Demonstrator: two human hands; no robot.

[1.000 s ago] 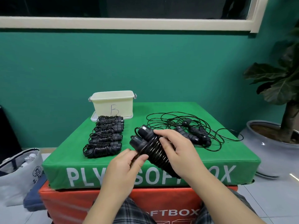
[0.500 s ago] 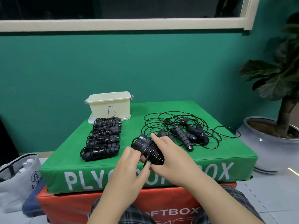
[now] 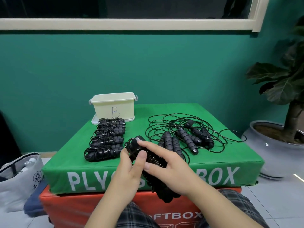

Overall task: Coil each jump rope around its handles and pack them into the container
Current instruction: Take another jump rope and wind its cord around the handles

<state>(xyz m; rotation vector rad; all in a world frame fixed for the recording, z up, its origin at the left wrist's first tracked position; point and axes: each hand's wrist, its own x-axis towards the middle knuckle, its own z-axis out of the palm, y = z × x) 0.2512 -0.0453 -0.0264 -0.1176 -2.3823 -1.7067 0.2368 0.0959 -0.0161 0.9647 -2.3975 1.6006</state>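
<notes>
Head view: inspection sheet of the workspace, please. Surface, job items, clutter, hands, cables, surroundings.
Surface: green soft box stacked on an orange soft box.
Job's things: cream container marked B at the far edge, on its lid; row of coiled ropes in front of it; one rope bundle in hand.
Clutter: nothing seen on the box top.
Grippers: left hand and right hand both grip the bundle.
Cables: loose ropes tangled on the right side, cords looping toward the edge.
Surroundings: potted plant right, white bag on the floor left, green wall, window above.
</notes>
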